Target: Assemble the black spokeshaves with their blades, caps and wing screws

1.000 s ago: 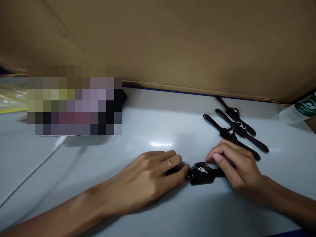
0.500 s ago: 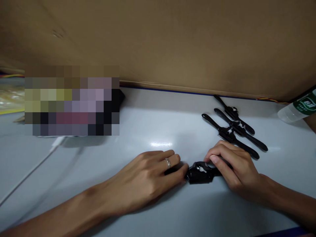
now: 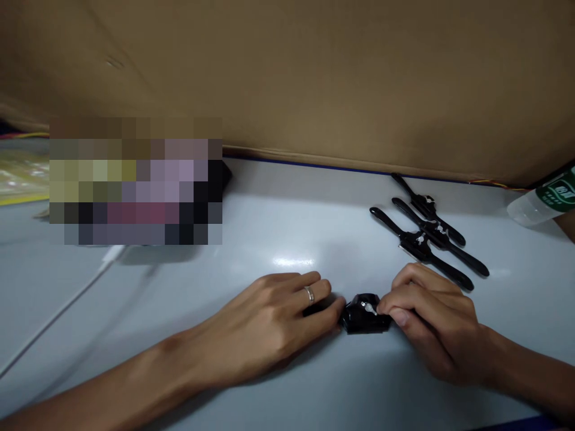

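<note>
A black spokeshave (image 3: 366,320) lies level on the table in front of me, with a small silver screw (image 3: 369,307) at the middle of its body. My left hand (image 3: 281,317), a ring on one finger, is closed over the tool's left handle and hides it. My right hand (image 3: 438,320) has its fingers curled at the right end of the body, covering the right handle. Its forefinger tip is right by the silver screw; whether it touches is hard to tell. Beyond the right hand, three more black spokeshaves (image 3: 444,239) lie slantwise, side by side.
A tall cardboard sheet (image 3: 314,78) stands along the back of the pale table (image 3: 287,209). At left lies a blurred-out item (image 3: 139,191) with a white cable (image 3: 67,314) running from it. A clear bottle with a green label (image 3: 557,194) rests at the right edge.
My right hand has turned and its fingertips have shifted from the rear edge of the spokeshave's body towards the silver screw. My left hand keeps its grip. The view has moved slightly.
</note>
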Motion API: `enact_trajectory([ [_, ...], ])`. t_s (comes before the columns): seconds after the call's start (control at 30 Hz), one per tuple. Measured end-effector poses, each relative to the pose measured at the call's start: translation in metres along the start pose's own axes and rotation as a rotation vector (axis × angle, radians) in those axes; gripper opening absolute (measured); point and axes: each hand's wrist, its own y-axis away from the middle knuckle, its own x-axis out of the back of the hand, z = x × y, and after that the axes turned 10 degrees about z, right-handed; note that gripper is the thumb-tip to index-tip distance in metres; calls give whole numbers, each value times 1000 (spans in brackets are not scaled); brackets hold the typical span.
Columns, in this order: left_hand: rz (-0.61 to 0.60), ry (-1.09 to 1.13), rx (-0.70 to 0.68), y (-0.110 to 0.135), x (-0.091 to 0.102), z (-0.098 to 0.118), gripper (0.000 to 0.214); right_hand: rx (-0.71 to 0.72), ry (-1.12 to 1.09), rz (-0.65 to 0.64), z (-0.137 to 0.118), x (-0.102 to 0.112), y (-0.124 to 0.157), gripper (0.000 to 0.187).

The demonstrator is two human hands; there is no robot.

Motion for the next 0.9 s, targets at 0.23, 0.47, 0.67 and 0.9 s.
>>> enact_trajectory([
  [0.23, -25, 18, -3, -1, 1, -1, 22, 36, -29, -29, -4, 0, 1, 20],
  [0.47, -19, 12, 2, -1, 1, -1, 20, 79, -93, -40, -3, 0, 2, 19],
  [0.67, -21, -5, -8, 0, 2, 0, 18, 74, 2, 44, 1, 0, 1, 17],
  [0.9, -18, 12, 4, 0, 0, 0, 18, 63, 44, 1, 2, -2, 0, 20],
])
